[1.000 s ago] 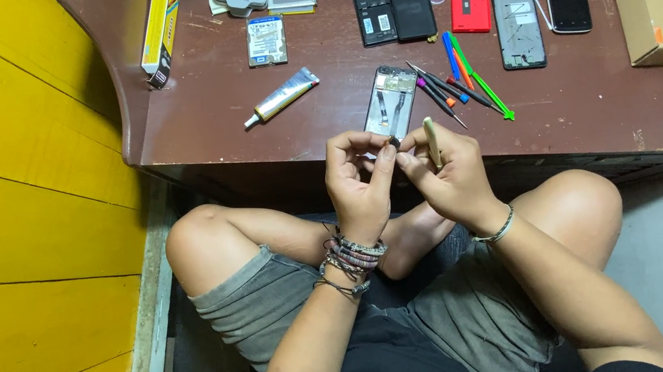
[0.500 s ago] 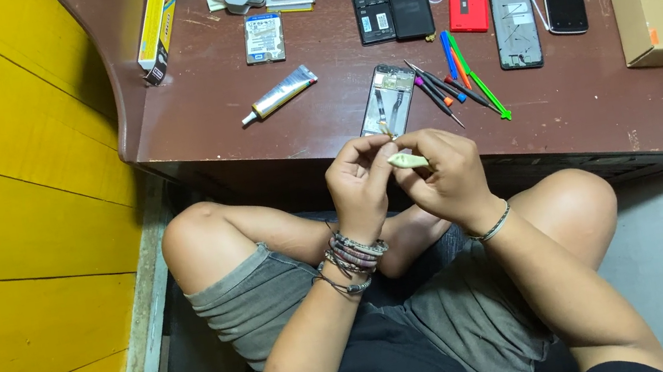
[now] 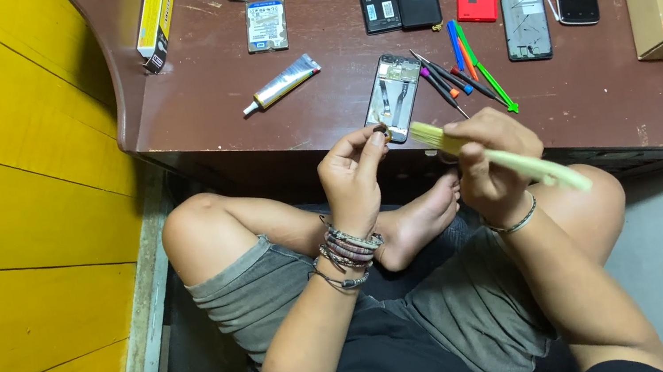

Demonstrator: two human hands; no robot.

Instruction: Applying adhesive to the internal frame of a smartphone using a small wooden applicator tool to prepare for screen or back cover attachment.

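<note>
Head view: left hand [image 3: 352, 175] pinches a small part [image 3: 380, 128]; right hand [image 3: 488, 158] grips a pale brush [image 3: 506, 157].

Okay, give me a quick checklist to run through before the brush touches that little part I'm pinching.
1. Left hand pinches the small dark part at its fingertips: ok.
2. Right hand grips the pale flat-handled brush, bristles toward the part: ok.
3. Bristles touching the part: not ok, a small gap shows.
4. Part's type and cleanliness: cannot tell, too small.
5. Opened phone frame lies flat on the dark brown wooden table, near the edge: ok.
6. Coloured screwdrivers and pry tools lie beside the frame, apart from both hands: ok.
</note>
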